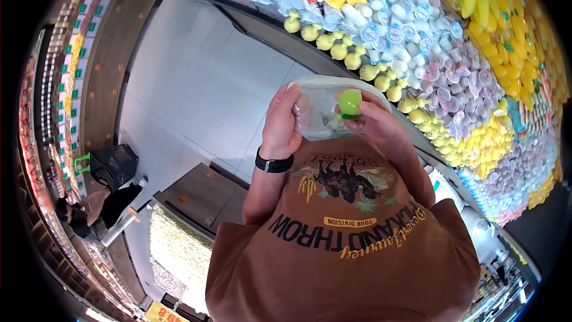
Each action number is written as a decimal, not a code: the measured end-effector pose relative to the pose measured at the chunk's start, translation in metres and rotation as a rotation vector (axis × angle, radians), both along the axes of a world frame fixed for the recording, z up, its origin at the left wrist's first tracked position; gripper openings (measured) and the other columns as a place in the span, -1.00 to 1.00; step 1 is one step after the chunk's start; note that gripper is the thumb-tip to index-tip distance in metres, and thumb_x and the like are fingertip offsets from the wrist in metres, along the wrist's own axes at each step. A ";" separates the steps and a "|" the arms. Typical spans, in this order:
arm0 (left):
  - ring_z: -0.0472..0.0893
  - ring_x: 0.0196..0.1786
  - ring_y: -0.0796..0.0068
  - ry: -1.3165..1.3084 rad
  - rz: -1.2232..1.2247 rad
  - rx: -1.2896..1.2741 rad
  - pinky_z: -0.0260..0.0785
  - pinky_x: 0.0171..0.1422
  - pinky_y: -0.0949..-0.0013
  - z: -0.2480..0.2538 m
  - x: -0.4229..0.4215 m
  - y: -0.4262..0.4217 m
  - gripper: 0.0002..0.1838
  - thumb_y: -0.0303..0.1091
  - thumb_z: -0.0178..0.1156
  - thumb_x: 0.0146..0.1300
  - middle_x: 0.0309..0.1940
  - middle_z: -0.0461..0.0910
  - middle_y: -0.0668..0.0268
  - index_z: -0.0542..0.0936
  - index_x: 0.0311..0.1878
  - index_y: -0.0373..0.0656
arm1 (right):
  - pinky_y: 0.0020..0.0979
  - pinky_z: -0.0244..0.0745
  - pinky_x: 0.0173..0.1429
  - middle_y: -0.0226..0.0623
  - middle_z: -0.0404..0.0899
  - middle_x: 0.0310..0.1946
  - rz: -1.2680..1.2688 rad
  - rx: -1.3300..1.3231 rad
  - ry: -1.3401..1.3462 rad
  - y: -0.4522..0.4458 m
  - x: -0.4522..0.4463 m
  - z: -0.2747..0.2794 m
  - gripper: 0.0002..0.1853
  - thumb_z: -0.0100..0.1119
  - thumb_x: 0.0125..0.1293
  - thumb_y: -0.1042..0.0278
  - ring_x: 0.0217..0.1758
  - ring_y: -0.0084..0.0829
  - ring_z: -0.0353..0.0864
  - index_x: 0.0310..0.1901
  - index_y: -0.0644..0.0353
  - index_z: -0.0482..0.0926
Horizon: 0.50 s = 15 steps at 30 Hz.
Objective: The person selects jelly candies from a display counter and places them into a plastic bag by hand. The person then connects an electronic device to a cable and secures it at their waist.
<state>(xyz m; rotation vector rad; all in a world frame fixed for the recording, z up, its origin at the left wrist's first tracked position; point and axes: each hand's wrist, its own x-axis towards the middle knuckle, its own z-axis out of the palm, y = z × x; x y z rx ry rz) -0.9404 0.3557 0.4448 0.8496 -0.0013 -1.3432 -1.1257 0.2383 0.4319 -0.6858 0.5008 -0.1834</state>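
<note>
Left hand (pixel 280 122) pinches clear plastic bag (pixel 322 130) at side, seemingly keeping it spread; right hand (pixel 380 124), fingers pinching green rounded item (pixel 350 102), steadies it at bag, inside or in front unclear, near heaped display (pixel 411 36)

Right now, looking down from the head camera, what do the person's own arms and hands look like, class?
The left hand is ungloved, with a wide black band around its wrist. The right hand is ungloved too, no band visible. Both forearms are bare below short brown sleeves.
</note>
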 end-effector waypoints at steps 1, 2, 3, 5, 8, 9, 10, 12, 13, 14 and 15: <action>0.21 -0.59 0.69 0.003 0.022 0.005 0.07 -0.55 0.55 -0.001 0.007 0.003 -0.81 -0.24 -0.02 0.48 -0.58 0.22 0.54 0.34 -0.29 -0.04 | -0.58 0.30 -0.26 -0.30 0.56 -0.08 -0.007 0.006 0.001 0.001 0.008 0.001 -0.45 0.17 0.30 0.03 -0.31 -0.59 0.40 0.19 0.21 0.41; 0.21 -0.59 0.69 0.005 0.045 0.009 0.07 -0.55 0.55 -0.001 0.015 0.007 -0.81 -0.24 -0.02 0.48 -0.58 0.23 0.53 0.34 -0.30 -0.04 | -0.56 0.36 -0.20 -0.31 0.55 -0.05 -0.014 0.011 0.001 0.002 0.016 0.002 -0.47 0.15 0.32 0.04 -0.26 -0.57 0.44 0.21 0.20 0.41; 0.22 -0.59 0.68 0.006 0.066 0.012 0.07 -0.55 0.54 -0.001 0.023 0.010 -0.81 -0.25 -0.02 0.48 -0.59 0.23 0.53 0.34 -0.30 -0.04 | -0.53 0.41 -0.15 -0.32 0.55 -0.03 -0.022 0.015 0.000 0.005 0.024 0.003 -0.49 0.13 0.34 0.06 -0.20 -0.55 0.47 0.22 0.19 0.41; 0.24 -0.58 0.68 -0.028 0.122 0.051 0.09 -0.55 0.53 -0.004 0.038 0.021 -0.80 -0.25 -0.02 0.48 -0.59 0.25 0.53 0.35 -0.32 -0.04 | -0.49 0.46 -0.09 -0.27 0.56 -0.01 -0.074 0.055 0.015 0.012 0.042 0.001 -0.49 0.11 0.36 0.06 -0.12 -0.48 0.52 0.22 0.20 0.40; 0.27 -0.58 0.67 -0.044 0.205 0.079 0.11 -0.55 0.51 -0.006 0.062 0.033 -0.78 -0.25 -0.02 0.47 -0.60 0.29 0.52 0.36 -0.35 -0.04 | -0.37 0.53 0.01 -0.09 0.59 -0.05 0.001 0.068 -0.124 0.007 0.070 -0.009 -0.50 0.11 0.36 0.08 0.00 -0.31 0.59 0.18 0.27 0.41; 0.28 -0.58 0.67 -0.043 0.230 0.088 0.12 -0.55 0.51 -0.007 0.069 0.038 -0.78 -0.25 -0.02 0.47 -0.60 0.30 0.52 0.36 -0.36 -0.04 | -0.36 0.53 0.00 -0.08 0.59 -0.06 0.005 0.069 -0.161 0.008 0.080 -0.008 -0.50 0.12 0.36 0.09 -0.02 -0.31 0.60 0.18 0.28 0.41; 0.29 -0.59 0.66 -0.059 0.233 0.101 0.13 -0.55 0.51 -0.009 0.077 0.044 -0.78 -0.25 -0.02 0.47 -0.59 0.32 0.52 0.36 -0.35 -0.03 | -0.36 0.53 0.00 -0.06 0.59 -0.06 0.005 0.073 -0.199 0.009 0.089 -0.007 -0.50 0.13 0.35 0.09 -0.05 -0.32 0.60 0.17 0.29 0.41; 0.27 -0.59 0.68 -0.032 0.252 0.095 0.12 -0.57 0.52 -0.010 0.090 0.056 -0.80 -0.26 -0.03 0.47 -0.59 0.30 0.53 0.36 -0.33 -0.03 | -0.40 0.50 0.00 -0.06 0.58 -0.06 0.061 0.043 -0.250 0.006 0.105 -0.005 -0.49 0.13 0.35 0.09 -0.08 -0.34 0.58 0.18 0.29 0.40; 0.26 -0.60 0.69 -0.021 0.270 0.092 0.10 -0.57 0.52 -0.010 0.095 0.061 -0.81 -0.26 -0.03 0.48 -0.59 0.29 0.53 0.36 -0.32 -0.03 | -0.41 0.47 0.01 -0.08 0.57 -0.06 0.060 0.032 -0.267 0.004 0.113 -0.004 -0.48 0.13 0.35 0.09 -0.06 -0.36 0.56 0.19 0.28 0.38; 0.25 -0.60 0.69 -0.007 0.288 0.090 0.09 -0.58 0.53 -0.011 0.100 0.066 -0.82 -0.27 -0.03 0.48 -0.59 0.28 0.53 0.36 -0.31 -0.03 | -0.43 0.44 0.02 -0.10 0.56 -0.06 0.058 0.021 -0.283 0.003 0.121 -0.002 -0.48 0.12 0.35 0.09 -0.05 -0.37 0.54 0.21 0.27 0.37; 0.24 -0.60 0.70 0.008 0.304 0.088 0.08 -0.58 0.54 -0.012 0.104 0.070 -0.83 -0.27 -0.03 0.48 -0.59 0.26 0.54 0.36 -0.29 -0.03 | -0.43 0.42 0.02 -0.12 0.55 -0.07 0.044 0.007 -0.282 0.002 0.130 0.002 -0.48 0.11 0.36 0.10 -0.04 -0.38 0.53 0.22 0.26 0.36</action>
